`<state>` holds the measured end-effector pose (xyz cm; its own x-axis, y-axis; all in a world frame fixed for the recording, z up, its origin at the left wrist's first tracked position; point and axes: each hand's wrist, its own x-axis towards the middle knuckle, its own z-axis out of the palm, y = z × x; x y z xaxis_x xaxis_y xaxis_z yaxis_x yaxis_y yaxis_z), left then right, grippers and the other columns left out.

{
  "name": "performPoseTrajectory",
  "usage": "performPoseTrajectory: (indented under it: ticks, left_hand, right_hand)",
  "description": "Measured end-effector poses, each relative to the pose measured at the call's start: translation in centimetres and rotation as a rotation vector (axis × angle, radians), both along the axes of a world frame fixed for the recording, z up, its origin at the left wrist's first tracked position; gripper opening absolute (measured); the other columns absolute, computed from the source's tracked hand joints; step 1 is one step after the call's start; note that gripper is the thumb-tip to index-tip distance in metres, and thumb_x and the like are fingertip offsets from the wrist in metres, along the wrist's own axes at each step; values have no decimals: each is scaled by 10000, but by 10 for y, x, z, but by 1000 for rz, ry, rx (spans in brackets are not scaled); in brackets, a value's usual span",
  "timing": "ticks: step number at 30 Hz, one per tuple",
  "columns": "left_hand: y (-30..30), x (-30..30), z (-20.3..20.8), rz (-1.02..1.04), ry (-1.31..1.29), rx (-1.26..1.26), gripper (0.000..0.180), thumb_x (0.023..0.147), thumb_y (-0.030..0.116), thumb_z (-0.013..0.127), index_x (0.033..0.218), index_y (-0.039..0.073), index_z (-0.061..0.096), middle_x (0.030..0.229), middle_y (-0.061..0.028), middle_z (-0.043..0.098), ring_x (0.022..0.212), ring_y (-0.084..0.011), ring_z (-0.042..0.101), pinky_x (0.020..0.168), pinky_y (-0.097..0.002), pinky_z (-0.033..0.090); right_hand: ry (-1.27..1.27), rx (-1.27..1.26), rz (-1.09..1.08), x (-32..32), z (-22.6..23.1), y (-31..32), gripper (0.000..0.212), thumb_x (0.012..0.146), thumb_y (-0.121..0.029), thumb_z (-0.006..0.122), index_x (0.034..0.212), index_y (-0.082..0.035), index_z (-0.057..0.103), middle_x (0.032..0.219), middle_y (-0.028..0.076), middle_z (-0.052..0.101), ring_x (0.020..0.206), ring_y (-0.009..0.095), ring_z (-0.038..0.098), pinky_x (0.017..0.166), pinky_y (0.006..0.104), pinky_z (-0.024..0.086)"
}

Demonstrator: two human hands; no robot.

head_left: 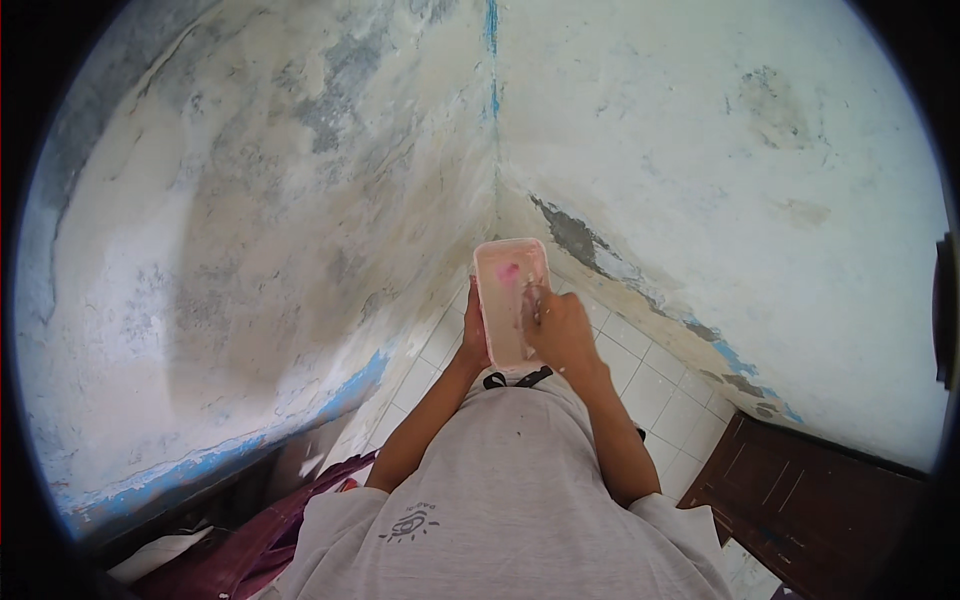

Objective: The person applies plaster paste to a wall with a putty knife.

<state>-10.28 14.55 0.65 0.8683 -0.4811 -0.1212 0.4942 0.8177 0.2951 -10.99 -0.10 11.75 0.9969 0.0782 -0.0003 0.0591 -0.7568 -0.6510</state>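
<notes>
A rectangular, pale pink plastic tub [482, 292] is held in front of my waist. Cream-coloured paste [506, 325] coats its inside, with a bright pink smear near the far end. My left hand [473, 325] grips the tub along its left side, most of the fingers hidden behind and beneath it. Over the tub's right half, my right hand [565, 335] is closed, its fingers pointing down toward the paste. Whatever it grips is largely covered by the fingers and cannot be made out.
Two patchy, peeling walls [680, 120] meet in a corner ahead, with blue paint traces and crumbled plaster low down. White floor tiles [655, 385] lie below. A dark brown wooden piece [800, 500] stands at lower right; purple cloth [260, 535] lies at lower left.
</notes>
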Motion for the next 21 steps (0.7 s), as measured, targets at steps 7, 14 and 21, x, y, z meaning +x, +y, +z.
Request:
performPoseTrajectory:
  ticks: [7, 14, 21]
  left_hand:
    - [-34, 23, 15, 17, 42, 123, 693, 1062, 636, 326, 1547, 149, 416, 1465, -102, 547, 1314, -288, 560, 1137, -466, 449]
    - [-47, 44, 16, 1, -20, -151, 694, 1058, 640, 341, 1542, 151, 424, 1462, -100, 550, 1304, -277, 567, 1134, -459, 450]
    - [-78, 57, 26, 135, 51, 151, 756, 1054, 672, 264, 1585, 140, 349, 1518, -117, 497, 1380, -302, 510, 1155, -496, 435]
  right_hand:
    - [-59, 137, -4, 51, 3, -17, 179, 894, -139, 652, 899, 39, 659, 671, 279, 631, 593, 463, 637, 568, 509, 523]
    - [-21, -27, 63, 52, 2, -49, 208, 907, -155, 637, 924, 50, 665, 665, 285, 630, 604, 465, 641, 572, 512, 523]
    - [-90, 100, 66, 92, 2, -56, 222, 918, -172, 635, 924, 49, 666, 652, 297, 623, 612, 479, 642, 587, 526, 531]
